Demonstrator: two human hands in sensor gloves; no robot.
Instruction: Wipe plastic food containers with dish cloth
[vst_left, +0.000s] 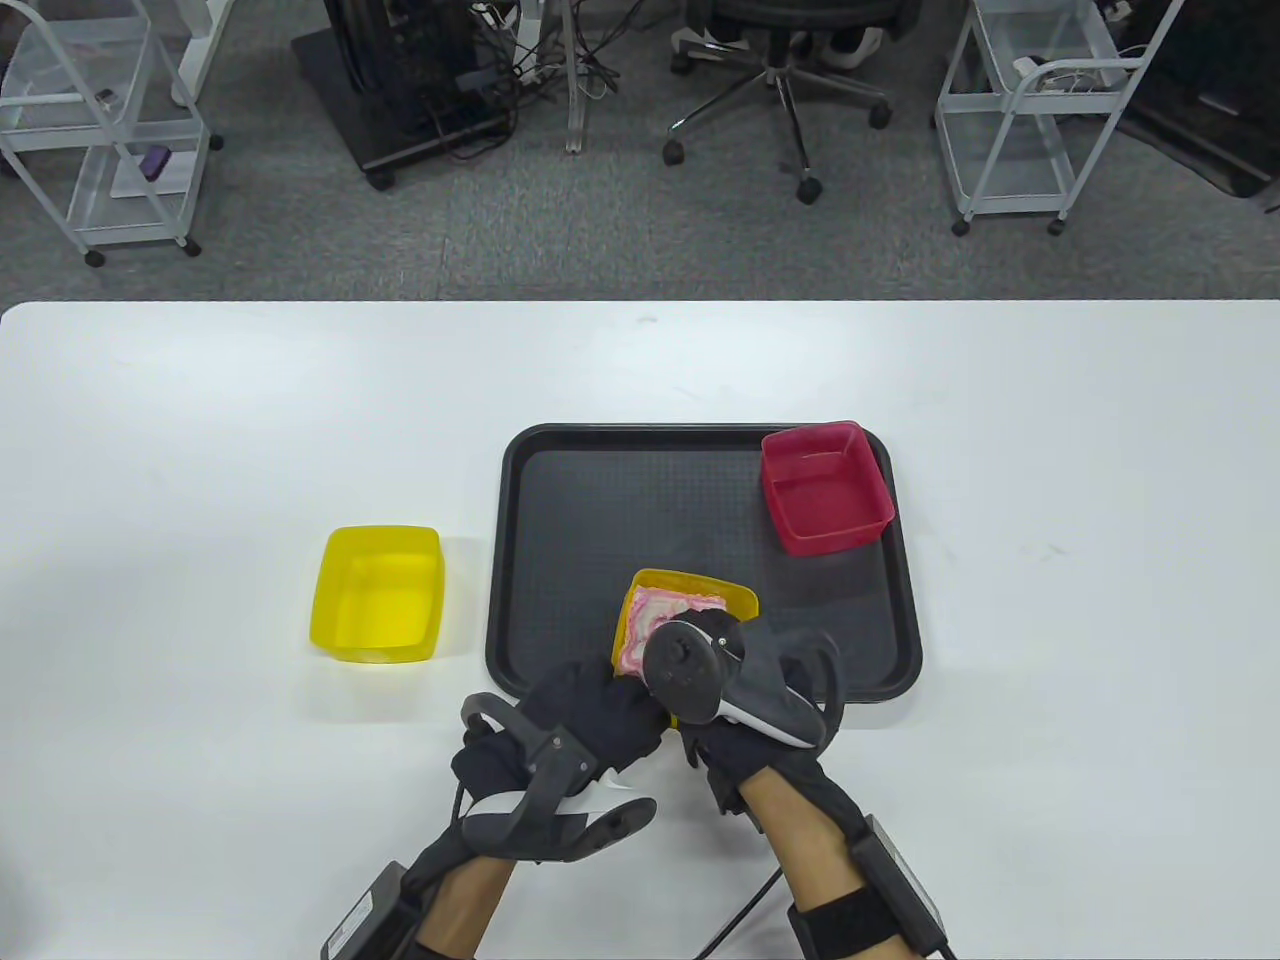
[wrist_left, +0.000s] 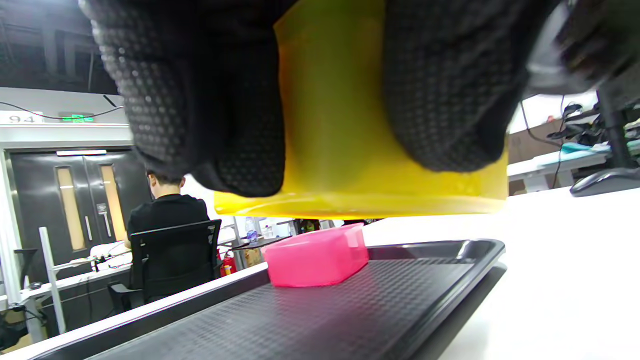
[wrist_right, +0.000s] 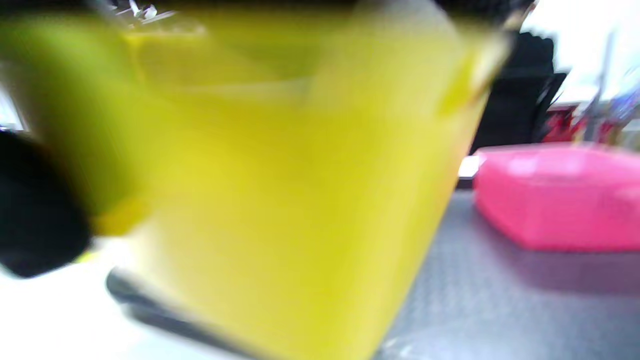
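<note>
The left hand (vst_left: 590, 715) grips the yellow container (vst_left: 735, 598), raised above the tray's (vst_left: 560, 560) near edge. The right hand (vst_left: 765, 700), its fingers hidden by the tracker, is over the pink dish cloth (vst_left: 665, 610) inside; its grip cannot be determined. The right wrist view is blurred. The only legible writing is "94", on a wall sign (wrist_left: 21, 119).

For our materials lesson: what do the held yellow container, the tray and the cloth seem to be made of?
Held yellow container: likely translucent glossy plastic; light glows through its wall.
Tray: probably hard black plastic, matte, with a fine grid texture.
Cloth: soft pink-and-white fabric, crumpled inside the container.
</note>
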